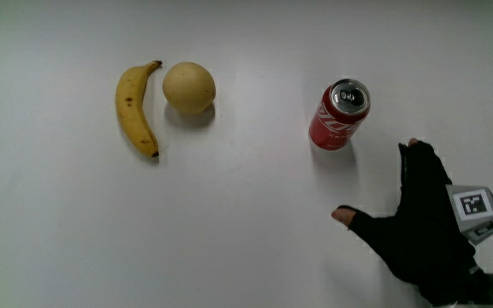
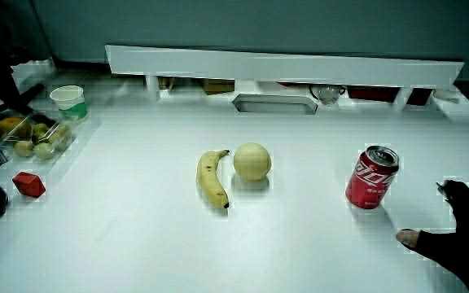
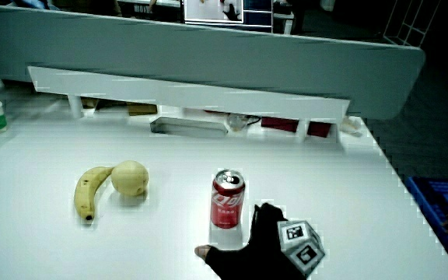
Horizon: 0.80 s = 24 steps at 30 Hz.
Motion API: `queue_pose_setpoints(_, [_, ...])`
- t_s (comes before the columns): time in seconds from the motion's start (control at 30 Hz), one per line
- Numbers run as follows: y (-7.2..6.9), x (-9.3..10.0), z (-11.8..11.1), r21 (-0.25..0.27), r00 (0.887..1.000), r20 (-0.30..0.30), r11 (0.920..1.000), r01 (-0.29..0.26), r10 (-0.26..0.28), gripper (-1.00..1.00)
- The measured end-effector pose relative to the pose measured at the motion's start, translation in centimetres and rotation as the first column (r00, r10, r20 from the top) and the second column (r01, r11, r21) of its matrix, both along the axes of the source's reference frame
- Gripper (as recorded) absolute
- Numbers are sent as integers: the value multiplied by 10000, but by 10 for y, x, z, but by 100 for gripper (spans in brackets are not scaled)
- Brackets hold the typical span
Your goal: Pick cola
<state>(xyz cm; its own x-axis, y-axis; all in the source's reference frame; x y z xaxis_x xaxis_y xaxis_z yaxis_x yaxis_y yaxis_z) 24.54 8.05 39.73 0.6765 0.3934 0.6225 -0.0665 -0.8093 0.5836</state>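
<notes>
The red cola can (image 1: 340,115) stands upright on the bench (image 1: 246,222), white script unreadable; the hand (image 1: 426,227) beside it, grip spread, empty.

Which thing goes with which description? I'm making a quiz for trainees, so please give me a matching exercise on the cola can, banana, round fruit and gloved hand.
Column one:
1. cola can
2. banana
3. round yellow fruit
4. hand

Column two:
A. long and curved, lying flat on the table
B. fingers spread, holding nothing, nearer to the person than the can
C. red, standing upright, apart from the hand
D. lying between the banana and the can, close beside the banana

Pairs: 1-C, 2-A, 3-D, 4-B
</notes>
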Motion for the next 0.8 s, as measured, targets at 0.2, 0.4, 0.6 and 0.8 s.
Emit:
queue_pose_setpoints(0.2, [-22, 6, 6, -477, 9992, -258, 9984, -316, 304, 0])
queue_pose_setpoints(0.4, [-43, 10, 16, -421, 9971, 236, 9966, -707, 717, 0])
queue_pose_setpoints(0.6, [-63, 12, 27, -770, 9945, 226, 9920, -1002, 1022, 0])
queue_pose_setpoints(0.8, [-84, 11, 44, -766, 9922, 528, 9911, -1091, 1133, 0])
